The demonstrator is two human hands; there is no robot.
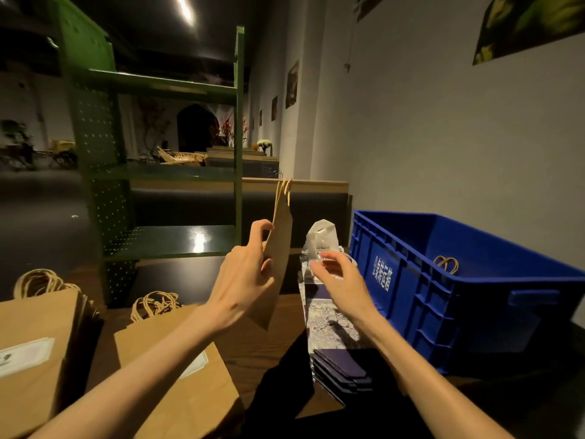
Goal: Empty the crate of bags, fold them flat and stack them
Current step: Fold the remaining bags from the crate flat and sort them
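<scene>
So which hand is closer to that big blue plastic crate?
The right hand. It hovers over the patterned bags just left of the big blue plastic crate, fingers relaxed. The left hand is farther left, holding a flat brown paper bag upright.

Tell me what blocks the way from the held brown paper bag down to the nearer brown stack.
Nothing visible does. The left hand grips the flat brown paper bag above bare wooden table, and the nearer stack of brown bags lies open just left of it.
</scene>
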